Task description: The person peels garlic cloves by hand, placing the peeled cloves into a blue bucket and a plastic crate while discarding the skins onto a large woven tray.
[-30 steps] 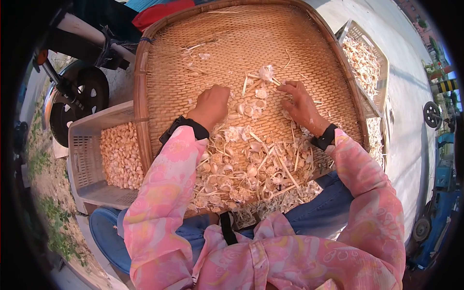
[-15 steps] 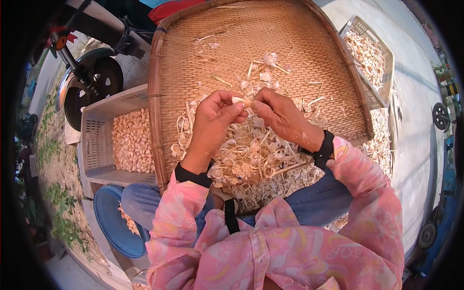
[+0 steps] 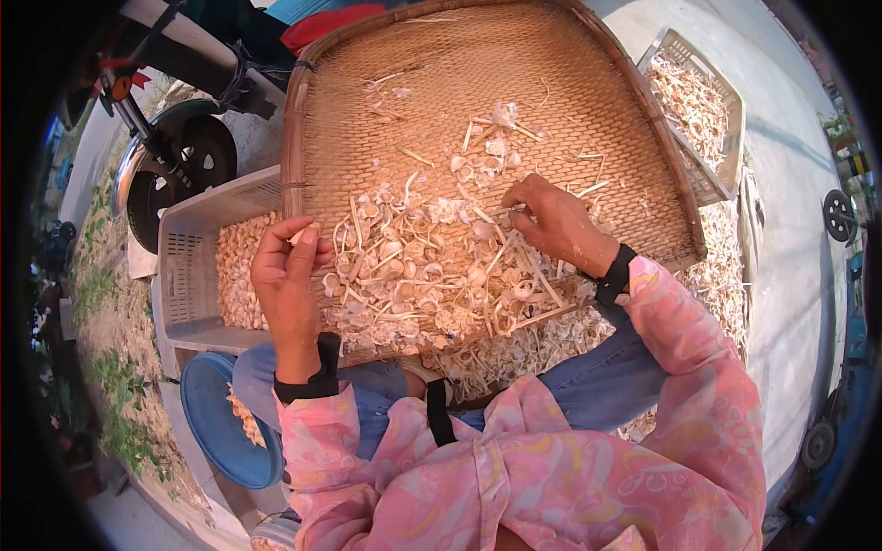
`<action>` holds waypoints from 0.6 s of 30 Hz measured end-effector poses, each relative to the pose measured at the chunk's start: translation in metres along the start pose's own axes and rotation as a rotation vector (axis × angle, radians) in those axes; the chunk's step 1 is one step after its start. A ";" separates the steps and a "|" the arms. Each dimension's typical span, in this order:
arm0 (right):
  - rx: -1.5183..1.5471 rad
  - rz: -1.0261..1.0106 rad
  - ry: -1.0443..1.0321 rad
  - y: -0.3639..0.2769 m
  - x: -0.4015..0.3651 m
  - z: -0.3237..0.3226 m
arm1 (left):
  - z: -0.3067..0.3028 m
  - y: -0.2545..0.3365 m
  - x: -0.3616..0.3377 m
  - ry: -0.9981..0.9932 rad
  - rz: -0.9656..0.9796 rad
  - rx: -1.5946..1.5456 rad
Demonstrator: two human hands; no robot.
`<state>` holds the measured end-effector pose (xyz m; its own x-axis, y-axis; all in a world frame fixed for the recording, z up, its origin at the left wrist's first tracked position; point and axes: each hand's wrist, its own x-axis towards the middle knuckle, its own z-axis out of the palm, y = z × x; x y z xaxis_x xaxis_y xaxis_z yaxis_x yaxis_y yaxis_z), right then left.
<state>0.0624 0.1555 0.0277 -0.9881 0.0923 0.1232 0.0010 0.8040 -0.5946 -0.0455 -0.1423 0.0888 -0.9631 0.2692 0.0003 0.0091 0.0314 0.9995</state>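
My left hand (image 3: pixel 289 266) is over the left rim of the woven tray (image 3: pixel 423 101), beside the crate of garlic cloves (image 3: pixel 246 266). Its fingers and thumb pinch a pale garlic clove (image 3: pixel 305 235). On the right, my right hand (image 3: pixel 560 220) hovers over the tray with thumb and index finger apart; nothing shows between them. Below and between the hands lies a pile of garlic skins and dry stalks (image 3: pixel 413 275). A few garlic pieces (image 3: pixel 496 147) lie farther up the tray.
A crate of stalks and skins (image 3: pixel 684 101) stands at the right, with more scraps (image 3: pixel 721 266) on the ground below it. At lower left is a blue basin (image 3: pixel 216 432) with some cloves. A wheel (image 3: pixel 197 161) stands at upper left.
My hands have moved apart. The left one went left with the clove, from the tray's middle to its left rim; the right one moved slightly right and its fingers parted.
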 end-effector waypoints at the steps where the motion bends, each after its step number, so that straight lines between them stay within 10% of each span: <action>1: 0.025 0.027 -0.006 0.004 0.004 -0.004 | -0.031 -0.003 0.016 0.082 -0.003 0.266; 4: -0.001 0.111 0.023 0.016 0.017 -0.013 | -0.045 0.004 0.045 -0.039 0.583 1.222; 8: -0.062 0.154 0.107 0.044 0.022 -0.008 | 0.073 -0.013 0.087 -0.372 0.289 0.729; 18: -0.043 0.132 -0.033 0.036 0.008 -0.011 | 0.159 -0.079 0.100 -0.608 0.282 1.098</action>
<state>0.0558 0.1917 0.0164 -0.9835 0.1801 0.0192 0.1374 0.8109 -0.5688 -0.1001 0.0351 0.0049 -0.6174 0.7804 -0.0992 0.6865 0.5960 0.4164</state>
